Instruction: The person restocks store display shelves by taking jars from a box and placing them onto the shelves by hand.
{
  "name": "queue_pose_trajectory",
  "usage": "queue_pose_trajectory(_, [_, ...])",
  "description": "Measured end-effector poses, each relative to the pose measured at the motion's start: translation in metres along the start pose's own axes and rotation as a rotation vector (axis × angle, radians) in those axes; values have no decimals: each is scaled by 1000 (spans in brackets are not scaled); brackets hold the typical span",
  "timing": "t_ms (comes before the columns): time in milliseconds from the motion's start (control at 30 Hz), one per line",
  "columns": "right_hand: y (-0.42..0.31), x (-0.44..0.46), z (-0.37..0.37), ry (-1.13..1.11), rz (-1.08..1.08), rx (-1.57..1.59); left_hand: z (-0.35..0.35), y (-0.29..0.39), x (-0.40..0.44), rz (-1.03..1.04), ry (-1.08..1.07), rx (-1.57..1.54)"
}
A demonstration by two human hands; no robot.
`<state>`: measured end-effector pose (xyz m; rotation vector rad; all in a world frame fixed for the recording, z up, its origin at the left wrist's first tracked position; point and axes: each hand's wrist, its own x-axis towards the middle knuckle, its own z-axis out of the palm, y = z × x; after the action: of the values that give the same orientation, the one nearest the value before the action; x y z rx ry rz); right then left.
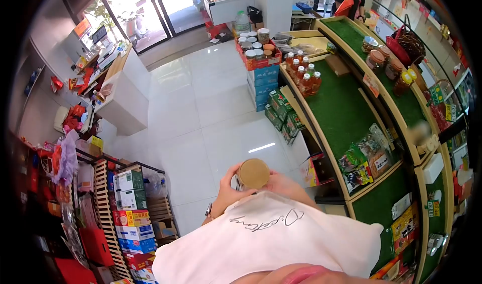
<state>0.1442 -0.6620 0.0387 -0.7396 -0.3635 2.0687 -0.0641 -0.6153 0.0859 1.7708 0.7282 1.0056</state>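
Observation:
A jar with a round tan lid [254, 173] is held upright close in front of my chest. My left hand [228, 186] is wrapped round its left side, with the thumb along the near edge. Right beside the jar, on its other side, is my right hand [281, 183]. Its fingers are blurred and partly hidden behind the jar, so I cannot tell whether they grip it. Most of the jar's body is hidden under its lid.
At right, a tiered green shelf [341, 103] carries bottles with red-amber contents [304, 78], jars and packets. A red carton of jars [258, 53] tops blue boxes ahead. A slatted rack [103, 203] with stacked boxes stands left, beyond it a white counter [125, 93]. Another person [348, 0] stands far right.

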Motion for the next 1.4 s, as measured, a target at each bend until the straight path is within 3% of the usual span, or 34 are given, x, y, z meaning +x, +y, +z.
queue_pose_trajectory(200, [-68,115,11,-124,14,-143,-74,-22,88,-16,-33,-36])
queue_pose_trajectory(367, [-77,184,-23,49,87,-212,-109,-61,141,-47,-39,8])
queue_pose_trajectory(533, [-87,210,-32,141,85,-159,-130,-75,192,-183,-207,180])
queue_pose_trajectory(667, [-118,241,-36,280,57,-179,-134,-110,243,-103,-270,299])
queue_pose_trajectory(700, [-130,250,-36,315,23,-177,-134,-123,255,-8,-241,351])
queue_pose_trajectory(800, [-160,293,-54,463,-81,-177,-136,-152,300,-7,-228,342])
queue_pose_trajectory(967, [-241,370,-79,492,-185,-219,-153,-197,403,-40,-290,378])
queue_pose_trajectory(1067, [-293,417,-89,625,-256,-403,-166,-220,476,-106,-381,369])
queue_pose_trajectory(1167, [-340,442,-88,691,-479,-660,-182,-230,543,-205,-535,304])
queue_pose_trajectory(1267, [-384,453,-91,663,-547,-549,-189,-241,591,-271,-547,244])
queue_pose_trajectory(1400, [-430,463,-88,743,-622,-316,-180,-262,639,-378,-405,56])
